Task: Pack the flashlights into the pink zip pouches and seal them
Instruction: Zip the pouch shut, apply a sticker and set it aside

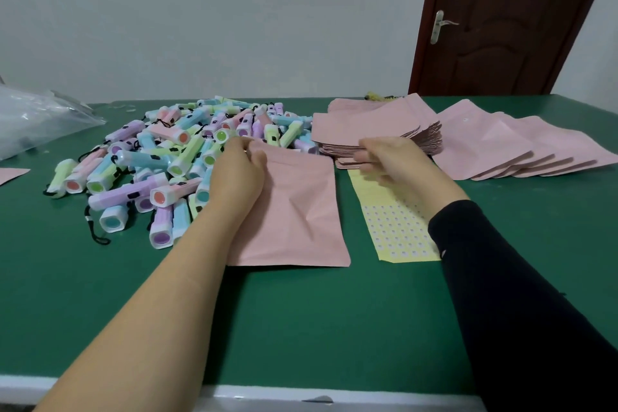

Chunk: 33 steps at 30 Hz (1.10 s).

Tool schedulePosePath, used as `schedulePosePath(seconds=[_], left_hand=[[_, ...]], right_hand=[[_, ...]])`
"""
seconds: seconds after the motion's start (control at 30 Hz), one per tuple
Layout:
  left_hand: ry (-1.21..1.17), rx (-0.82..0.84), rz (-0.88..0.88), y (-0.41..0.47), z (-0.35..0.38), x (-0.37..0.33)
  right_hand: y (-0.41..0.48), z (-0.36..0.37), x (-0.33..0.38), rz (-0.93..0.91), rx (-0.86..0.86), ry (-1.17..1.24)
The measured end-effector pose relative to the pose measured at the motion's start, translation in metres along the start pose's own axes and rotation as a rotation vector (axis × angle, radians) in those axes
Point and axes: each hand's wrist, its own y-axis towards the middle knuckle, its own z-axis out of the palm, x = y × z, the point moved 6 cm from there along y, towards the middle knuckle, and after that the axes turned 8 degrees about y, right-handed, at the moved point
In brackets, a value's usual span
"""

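Fingers of left hand (pixel 239 165) pinch the top edge of the flat pink pouch (pixel 301 210); right hand (pixel 384 157) fingers curl round the pouch stack (pixel 378 133) edge. Looks like pouch-opening; next needs one from the flashlight pile (pixel 160 160) just left of them.

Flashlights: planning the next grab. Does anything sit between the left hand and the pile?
Nothing visible does. The left hand pinches the pink pouch at its top edge, and the flashlight pile lies uncovered right beside it.
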Motion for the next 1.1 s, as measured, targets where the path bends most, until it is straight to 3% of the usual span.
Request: schedulePosePath(seconds=[0.13, 0.23, 0.37, 0.5, 0.6, 0.73, 1.1], left_hand=[[0.077, 0.038, 0.079, -0.006, 0.009, -0.002], [0.158, 0.029, 0.109, -0.005, 0.007, -0.005], [0.223, -0.007, 0.231, -0.006, -0.001, -0.029], [0.122, 0.211, 0.401, -0.03, 0.025, -0.076], [0.35, 0.472, 0.623, -0.058, 0.066, -0.105], [0.428, 0.657, 0.639, -0.068, 0.098, -0.12], [0.53, 0.551, 0.492, -0.063, 0.105, -0.107]], right_hand=[[-0.002, -0.039, -0.009, -0.062, 0.073, -0.309], [-0.008, -0.052, -0.015, 0.011, 0.287, -0.595], [-0.016, -0.05, -0.029, 0.152, 0.529, -0.694], [-0.012, -0.048, -0.037, 0.187, 0.496, -0.538], [-0.011, -0.047, -0.033, 0.114, 0.461, -0.624], [-0.01, -0.046, -0.028, 0.053, 0.449, -0.673], [-0.011, -0.053, -0.02, 0.003, 0.281, -0.656]])
